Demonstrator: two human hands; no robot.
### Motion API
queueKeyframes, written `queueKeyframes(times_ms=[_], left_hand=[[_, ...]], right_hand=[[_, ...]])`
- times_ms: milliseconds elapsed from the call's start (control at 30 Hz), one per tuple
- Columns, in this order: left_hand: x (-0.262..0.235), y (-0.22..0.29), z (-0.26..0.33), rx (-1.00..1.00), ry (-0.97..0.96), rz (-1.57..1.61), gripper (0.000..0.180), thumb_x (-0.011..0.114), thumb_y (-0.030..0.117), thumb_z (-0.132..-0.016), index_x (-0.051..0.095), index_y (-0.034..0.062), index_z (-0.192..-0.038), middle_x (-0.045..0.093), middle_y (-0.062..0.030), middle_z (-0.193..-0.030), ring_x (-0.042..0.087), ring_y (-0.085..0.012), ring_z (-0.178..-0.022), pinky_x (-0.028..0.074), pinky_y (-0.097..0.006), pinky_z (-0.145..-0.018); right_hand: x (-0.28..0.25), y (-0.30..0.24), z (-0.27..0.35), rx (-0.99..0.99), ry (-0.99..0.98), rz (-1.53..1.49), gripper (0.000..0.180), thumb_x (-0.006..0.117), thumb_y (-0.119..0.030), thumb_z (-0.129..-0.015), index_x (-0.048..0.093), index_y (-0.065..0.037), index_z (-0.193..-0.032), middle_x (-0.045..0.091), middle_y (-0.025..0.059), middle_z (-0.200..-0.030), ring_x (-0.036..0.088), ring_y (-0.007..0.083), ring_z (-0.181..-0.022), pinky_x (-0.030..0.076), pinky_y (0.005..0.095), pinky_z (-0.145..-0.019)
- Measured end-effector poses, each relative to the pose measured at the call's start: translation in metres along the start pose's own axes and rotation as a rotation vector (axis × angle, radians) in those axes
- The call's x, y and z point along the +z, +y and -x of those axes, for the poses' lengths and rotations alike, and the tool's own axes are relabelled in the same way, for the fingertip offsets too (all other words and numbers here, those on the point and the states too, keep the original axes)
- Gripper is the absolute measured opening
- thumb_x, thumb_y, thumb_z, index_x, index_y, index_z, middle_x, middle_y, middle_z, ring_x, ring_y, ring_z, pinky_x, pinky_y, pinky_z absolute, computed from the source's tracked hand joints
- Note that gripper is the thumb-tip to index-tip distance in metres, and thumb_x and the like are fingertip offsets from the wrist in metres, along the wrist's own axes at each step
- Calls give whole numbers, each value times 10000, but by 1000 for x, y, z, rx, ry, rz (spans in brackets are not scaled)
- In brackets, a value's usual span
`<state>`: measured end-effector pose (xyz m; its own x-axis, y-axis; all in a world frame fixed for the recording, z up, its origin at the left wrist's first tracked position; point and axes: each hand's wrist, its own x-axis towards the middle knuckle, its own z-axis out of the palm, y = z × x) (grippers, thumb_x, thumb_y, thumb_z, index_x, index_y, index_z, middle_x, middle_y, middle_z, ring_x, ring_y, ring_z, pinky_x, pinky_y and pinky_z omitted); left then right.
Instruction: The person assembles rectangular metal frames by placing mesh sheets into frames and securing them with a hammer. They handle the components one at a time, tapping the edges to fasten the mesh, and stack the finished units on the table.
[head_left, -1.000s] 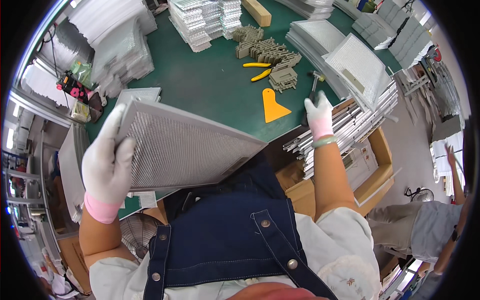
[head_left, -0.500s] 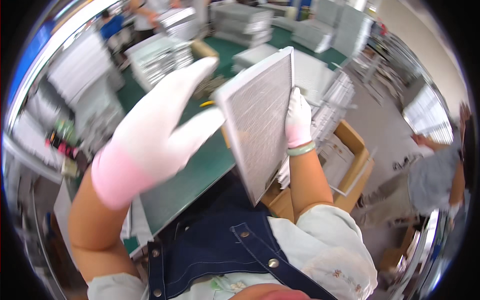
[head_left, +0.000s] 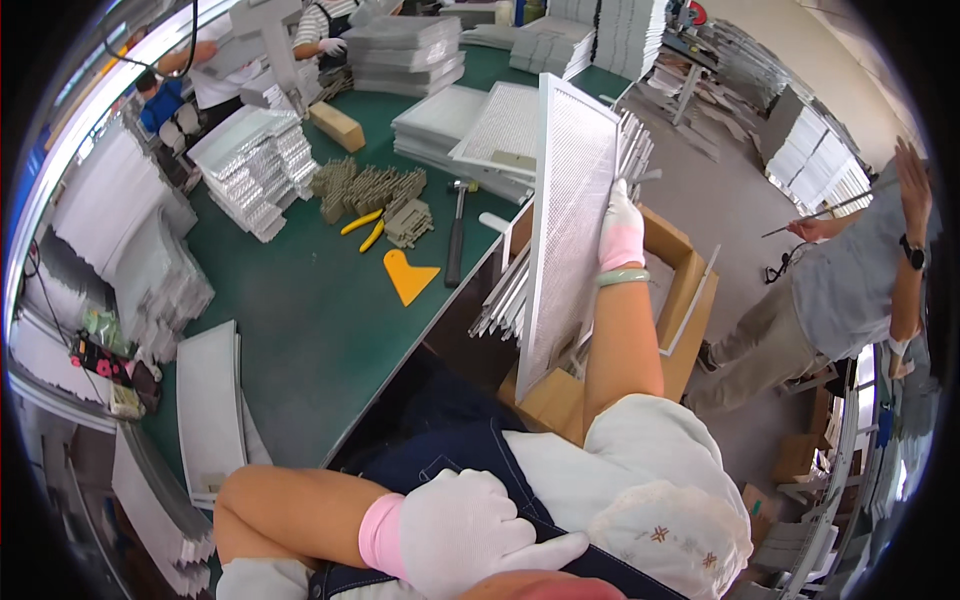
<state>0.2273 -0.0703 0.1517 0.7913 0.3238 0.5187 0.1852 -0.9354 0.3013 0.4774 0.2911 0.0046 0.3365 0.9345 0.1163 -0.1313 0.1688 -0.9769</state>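
Note:
A flat mesh panel with a thin white frame [head_left: 575, 230] stands on edge, tilted, in front of me on the right. My right hand [head_left: 622, 232], in a white glove with a pink cuff, grips its right edge; some fingertips are hidden behind it. My left hand [head_left: 455, 535], gloved alike, rests against the bib of my dark blue overalls [head_left: 420, 455]. One digit of it points right while the others curl under, their tips hidden. Below the panel is a cardboard box [head_left: 690, 290], with a bundle of thin white strips [head_left: 505, 295] beside the panel.
On the green table [head_left: 290, 340] are a yellow scraper [head_left: 408, 277], yellow-handled pliers [head_left: 364, 230], a hammer [head_left: 456, 235], small grey-brown parts [head_left: 375, 190] and stacked mesh panels [head_left: 450, 125]. A person in grey [head_left: 850, 300] stands at right; others work at far left.
My left hand has left the panel's near side and come down to my chest. The panel has turned more edge-on, still in my right hand. The view has shifted and sharpened.

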Motion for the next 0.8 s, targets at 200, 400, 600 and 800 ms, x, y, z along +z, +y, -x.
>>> queueKeyframes(times_ms=[200, 400, 600, 800], left_hand=[[1, 0, 6, -22, 24, 60, 593, 587, 276, -732, 673, 171, -1309, 398, 39, -609, 440, -155, -512, 327, -343, -488], [-12, 10, -4, -236, -280, 147, 324, 648, 380, -810, 681, 242, -1102, 440, -22, -454, 498, -219, -394, 338, -402, -367], [-25, -15, 13, -384, 26, -94, 490, 733, 297, -723, 633, 73, -1147, 589, -106, -750, 596, -295, -620, 473, -426, -526], [10, -63, 89, -883, 219, -532, 856, 848, 392, -655, 512, 56, -1366, 476, -233, -1395, 423, -487, -1320, 330, -619, -1101]], right_hand=[[13, -5, 14, 42, -6, -33, 591, 473, -428, -1060, 629, 117, -1228, 698, 120, -1120, 611, 183, -976, 462, 286, -908], [16, -2, 17, 12, 2, 59, 618, 468, -452, -1057, 625, 116, -1244, 687, 181, -1190, 601, 227, -1074, 436, 311, -982], [37, -18, 81, -246, -218, -53, 498, 499, -328, -1063, 544, 97, -1319, 681, 156, -1088, 623, 246, -987, 500, 335, -928], [108, -20, 220, 369, -462, -575, 219, 407, -232, -1097, 532, -54, -1070, 508, 27, -821, 458, 144, -712, 425, 281, -647]])
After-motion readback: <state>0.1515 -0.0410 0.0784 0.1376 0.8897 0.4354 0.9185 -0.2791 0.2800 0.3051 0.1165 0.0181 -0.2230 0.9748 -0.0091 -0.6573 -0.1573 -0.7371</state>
